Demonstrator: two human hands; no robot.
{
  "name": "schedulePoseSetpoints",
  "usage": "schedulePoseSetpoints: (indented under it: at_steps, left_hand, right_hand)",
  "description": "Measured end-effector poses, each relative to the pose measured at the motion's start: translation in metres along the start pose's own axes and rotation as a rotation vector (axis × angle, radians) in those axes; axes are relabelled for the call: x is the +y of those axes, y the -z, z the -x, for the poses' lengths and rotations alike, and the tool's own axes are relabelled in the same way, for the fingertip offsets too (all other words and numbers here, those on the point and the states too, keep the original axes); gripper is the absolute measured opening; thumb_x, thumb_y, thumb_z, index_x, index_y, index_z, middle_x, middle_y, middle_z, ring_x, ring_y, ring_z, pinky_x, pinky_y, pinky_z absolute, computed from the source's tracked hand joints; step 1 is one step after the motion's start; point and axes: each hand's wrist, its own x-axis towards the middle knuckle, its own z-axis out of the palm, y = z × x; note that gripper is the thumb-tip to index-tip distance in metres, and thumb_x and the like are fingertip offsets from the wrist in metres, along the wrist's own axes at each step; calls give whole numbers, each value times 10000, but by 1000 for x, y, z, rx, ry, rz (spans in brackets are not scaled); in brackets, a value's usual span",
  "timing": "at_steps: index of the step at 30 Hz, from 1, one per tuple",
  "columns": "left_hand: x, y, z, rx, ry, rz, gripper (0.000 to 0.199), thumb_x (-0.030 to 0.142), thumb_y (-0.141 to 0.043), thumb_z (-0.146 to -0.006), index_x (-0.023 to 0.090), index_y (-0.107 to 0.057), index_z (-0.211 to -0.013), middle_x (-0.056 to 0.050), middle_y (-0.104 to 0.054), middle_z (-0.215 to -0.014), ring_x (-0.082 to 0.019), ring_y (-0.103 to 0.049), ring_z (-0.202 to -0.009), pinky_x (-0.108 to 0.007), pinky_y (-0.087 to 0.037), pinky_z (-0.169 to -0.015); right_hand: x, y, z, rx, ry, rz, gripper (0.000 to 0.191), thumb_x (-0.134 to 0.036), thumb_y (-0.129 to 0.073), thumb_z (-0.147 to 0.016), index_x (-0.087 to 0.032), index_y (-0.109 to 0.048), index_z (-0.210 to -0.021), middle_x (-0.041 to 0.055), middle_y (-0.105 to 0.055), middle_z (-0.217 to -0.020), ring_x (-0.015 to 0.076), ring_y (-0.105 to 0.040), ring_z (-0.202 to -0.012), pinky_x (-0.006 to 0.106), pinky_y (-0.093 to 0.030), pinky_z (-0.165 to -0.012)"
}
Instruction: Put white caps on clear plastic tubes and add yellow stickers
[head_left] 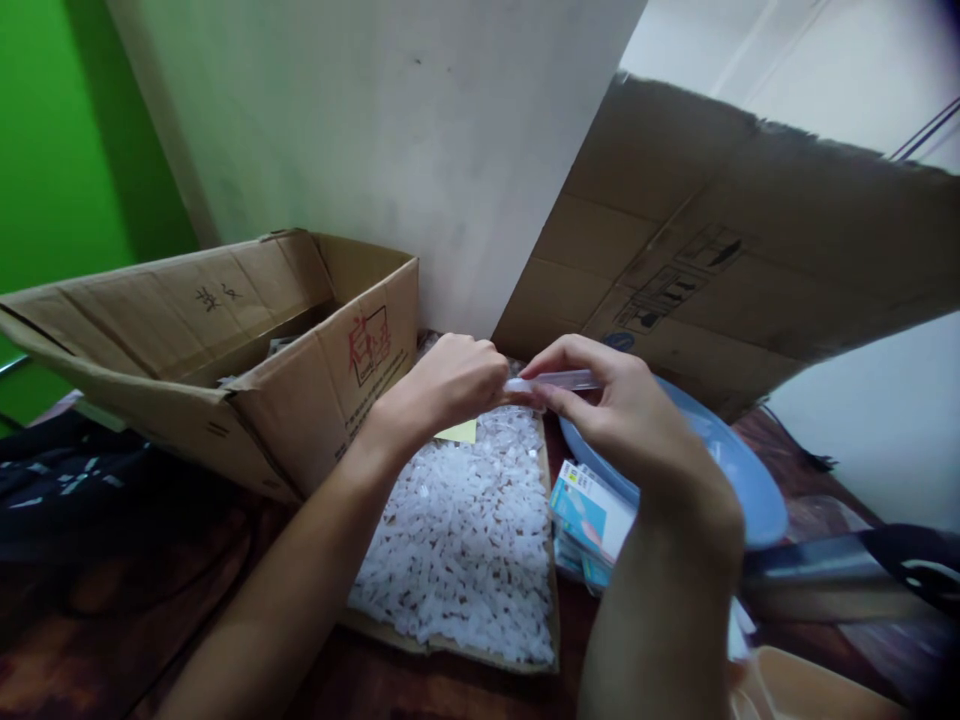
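Observation:
In the head view my left hand [466, 372] is closed in a fist at the left end of a slim translucent plastic tube [566, 380]. My right hand [611, 392] pinches the same tube between thumb and fingers. What the tube contains, if anything, I cannot make out. Below both hands lies a shallow cardboard tray [556, 640] with many small white translucent plastic pieces [469, 540] spread over it. A yellow paper slip [457, 432] rests on the pieces under my left hand.
To the left stands an open cardboard box [300, 410]. Right of the tray, small printed packets [589, 510] lie by a blue plastic basin [750, 490]. A large cardboard sheet [675, 230] leans behind. An orange container [810, 690] sits at the lower right.

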Motion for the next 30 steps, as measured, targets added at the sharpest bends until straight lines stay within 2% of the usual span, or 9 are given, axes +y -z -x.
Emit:
schedulePoseSetpoints:
  at_steps: [2, 6, 11, 17, 24, 28, 30]
  left_hand:
    - [1, 0, 0, 24, -13, 5, 582, 565, -504, -1012, 128, -795, -761, -120, -676, -594, -213, -657, -596, -313, -321, -574]
    - [1, -5, 0, 60, -63, 20, 590, 589, -511, -1003, 116, -813, -820, -140, -692, -640, -207, -655, -619, -314, -346, -601]
    - [0, -4, 1, 62, -64, 52, 577, 571, -520, -1008, 107, -813, -826, -141, -691, -643, -192, -645, -616, -315, -349, -604]
    - [1, -2, 0, 58, -50, 89, 588, 577, -506, -1011, 110, -811, -824, -140, -687, -647, -189, -632, -612, -317, -342, -600]
    - [6, 2, 0, 78, 32, 176, 651, 666, -498, -974, 144, -778, -703, -99, -682, -639, -142, -529, -531, -313, -253, -558]
    - [7, 0, 1, 158, -59, 292, 555, 616, -511, -993, 179, -781, -781, -63, -716, -800, -122, -551, -611, -299, -232, -553]
    - [7, -2, 2, 185, -97, 376, 488, 590, -548, -985, 192, -777, -819, -42, -690, -807, -118, -533, -616, -290, -251, -555]
  right_hand:
    - [-3, 1, 1, 2, 10, 19, 118, -137, -639, -877, -219, -723, -894, 27, -738, -906, 202, -683, -836, 312, -520, -742]
    - [-7, 0, 2, 2, 34, 84, 134, -118, -637, -863, -225, -719, -871, 36, -733, -921, 220, -679, -866, 322, -517, -733]
    - [-11, -2, 2, 30, 43, 131, 185, -57, -631, -840, -225, -709, -850, 17, -721, -901, 201, -665, -844, 314, -491, -713]
    - [-11, 1, 3, 41, 54, 154, 136, -117, -634, -851, -231, -707, -835, 31, -724, -897, 225, -666, -841, 333, -491, -704]
    - [-3, 6, 5, 43, 19, 6, 74, -199, -673, -883, -231, -739, -887, 27, -731, -860, 205, -676, -776, 315, -519, -698]
    - [-2, 10, 8, 55, -11, -61, 45, -241, -716, -881, -217, -748, -902, 40, -739, -873, 222, -702, -805, 309, -539, -677]
    - [-3, 13, 9, 75, -29, -73, 41, -242, -733, -875, -214, -750, -900, 38, -737, -870, 219, -702, -801, 298, -537, -660]
